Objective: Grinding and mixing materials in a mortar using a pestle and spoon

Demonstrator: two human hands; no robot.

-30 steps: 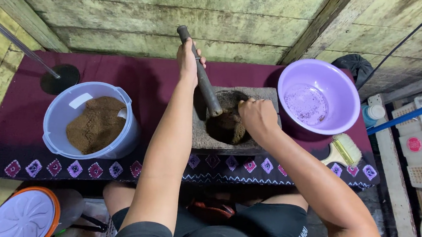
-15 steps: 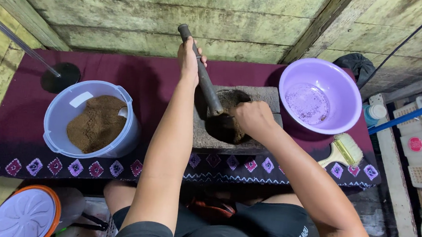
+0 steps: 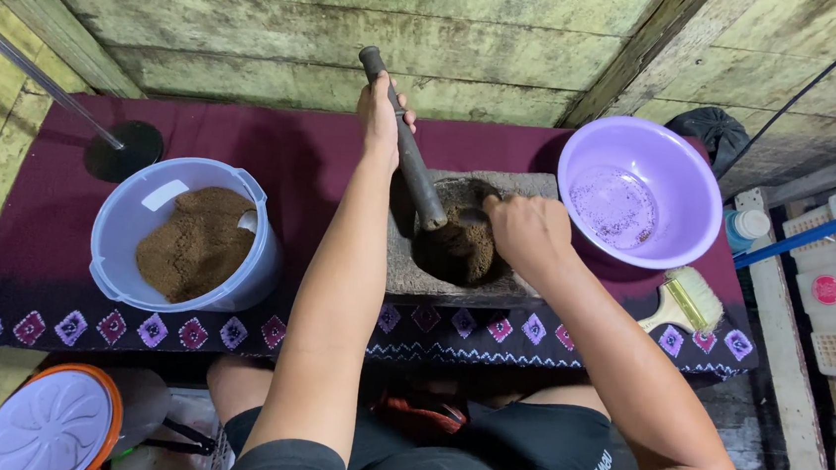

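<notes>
One dark, slim pestle (image 3: 412, 155) leans tilted into brown-filled stone mortar (image 3: 406, 264).

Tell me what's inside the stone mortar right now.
The stone mortar holds dark brown ground powder, with the pestle tip pressed in. The right hand covers part of the hollow, hiding what's beneath it.

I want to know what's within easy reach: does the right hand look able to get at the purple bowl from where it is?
Probably yes. The right hand rests at the stone mortar's rim, and the purple bowl sits just beside it with nothing between them.
</notes>
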